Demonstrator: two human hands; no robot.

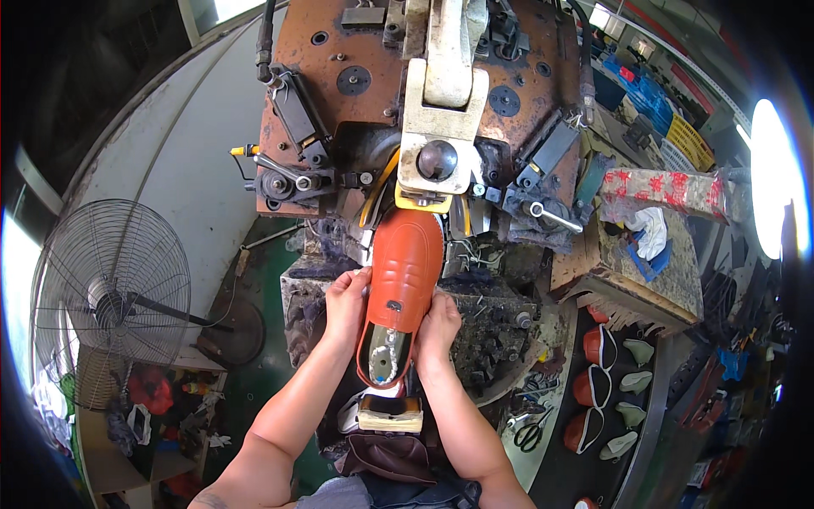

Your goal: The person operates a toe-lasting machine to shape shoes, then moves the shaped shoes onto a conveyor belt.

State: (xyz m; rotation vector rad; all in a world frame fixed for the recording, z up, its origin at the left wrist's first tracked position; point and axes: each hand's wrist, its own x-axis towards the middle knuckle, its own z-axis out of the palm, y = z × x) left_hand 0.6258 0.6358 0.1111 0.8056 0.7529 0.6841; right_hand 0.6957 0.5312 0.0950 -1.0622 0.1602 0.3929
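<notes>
A reddish-brown leather shoe upper (408, 263) sits on a green shoe last (383, 352), toe pointing away from me. Its toe end lies under the yellow-edged pad (423, 202) of a machine; whether they touch, I cannot tell. My left hand (346, 301) is closed at the upper's left edge, with thumb and fingertips pinching it. On the opposite side my right hand (438, 327) has its fingers curled against the upper's edge; some of its fingertips are hidden. White residue and a blue spot mark the exposed top of the last, near the heel.
A rust-brown machine plate (339, 93) with a white arm (448, 85) fills the far side. At left stands a wire-caged fan (110, 297). More uppers (585, 386) and lasts (636, 382) line a dark rack at right, near black scissors (530, 434). A padded rest (390, 416) is close to me.
</notes>
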